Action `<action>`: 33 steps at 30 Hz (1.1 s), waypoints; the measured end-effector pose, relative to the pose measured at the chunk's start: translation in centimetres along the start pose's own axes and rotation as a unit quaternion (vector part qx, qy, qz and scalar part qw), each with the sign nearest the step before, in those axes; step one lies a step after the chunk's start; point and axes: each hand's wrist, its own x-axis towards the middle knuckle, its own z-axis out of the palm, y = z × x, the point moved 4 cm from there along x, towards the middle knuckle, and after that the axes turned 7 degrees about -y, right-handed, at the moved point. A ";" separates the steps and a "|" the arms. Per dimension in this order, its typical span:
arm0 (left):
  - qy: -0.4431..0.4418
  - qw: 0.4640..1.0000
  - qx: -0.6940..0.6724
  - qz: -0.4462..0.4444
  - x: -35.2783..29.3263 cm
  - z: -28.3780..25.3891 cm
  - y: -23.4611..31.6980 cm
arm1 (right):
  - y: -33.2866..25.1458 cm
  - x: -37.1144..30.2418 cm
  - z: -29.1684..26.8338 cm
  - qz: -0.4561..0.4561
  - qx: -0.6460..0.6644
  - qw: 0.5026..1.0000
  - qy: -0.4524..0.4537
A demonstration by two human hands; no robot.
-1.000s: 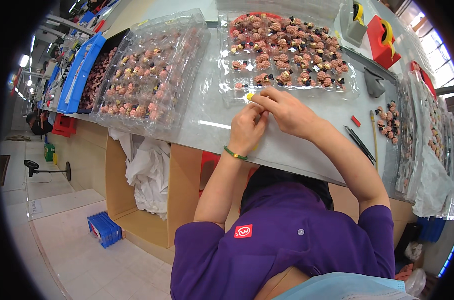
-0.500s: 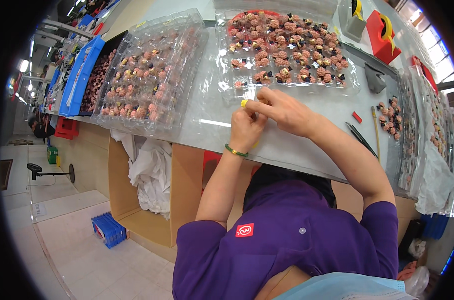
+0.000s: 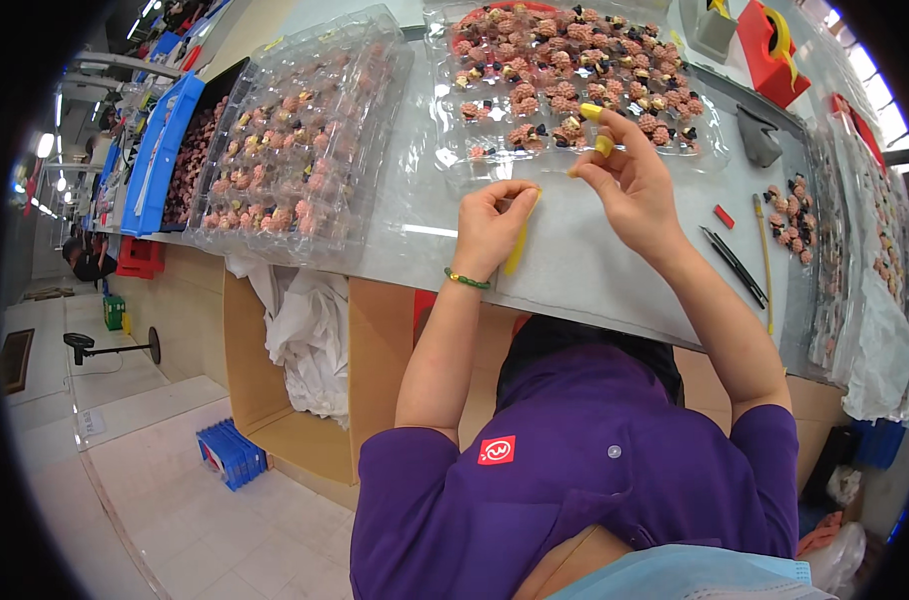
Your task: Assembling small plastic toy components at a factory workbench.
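My left hand (image 3: 489,230) is closed over the table's front part, with thumb and fingers pinching a narrow strip of yellow tape (image 3: 518,246) that hangs down beside the hand. On that wrist is a green beaded bracelet (image 3: 467,279). To the right of it, my right hand (image 3: 639,200) is raised with thumb and index finger apart. Yellow tape (image 3: 591,111) wraps its index fingertip, and another yellow band sits on the neighbouring finger. Just beyond both hands lies a clear plastic tray (image 3: 455,170) holding many small pink, bumpy pieces with dark and cream parts.
At left are stacked clear trays (image 3: 370,150) of similar pieces and a blue bin (image 3: 160,155). On the right lie dark pen-like tools (image 3: 732,262), a thin stick (image 3: 763,255), a red piece (image 3: 724,216) and loose pink pieces (image 3: 793,218). A red tape dispenser (image 3: 765,60) stands behind.
My hands were together and have drawn apart. The right has moved right and lifted with its fingers spread; the left now shows the yellow strip clearly.
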 end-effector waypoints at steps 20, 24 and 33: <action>0.059 0.935 0.326 0.126 -0.6 0.5 1.0 | 0.7 -5.7 -3.2 0.254 0.360 0.890 0.118; 0.036 0.938 0.328 0.105 -0.3 0.2 1.0 | 0.3 -5.9 -3.3 0.265 0.385 0.876 0.120; 0.107 0.873 0.438 0.188 -1.8 0.6 3.0 | 0.6 -6.8 -3.4 0.271 0.394 0.869 0.126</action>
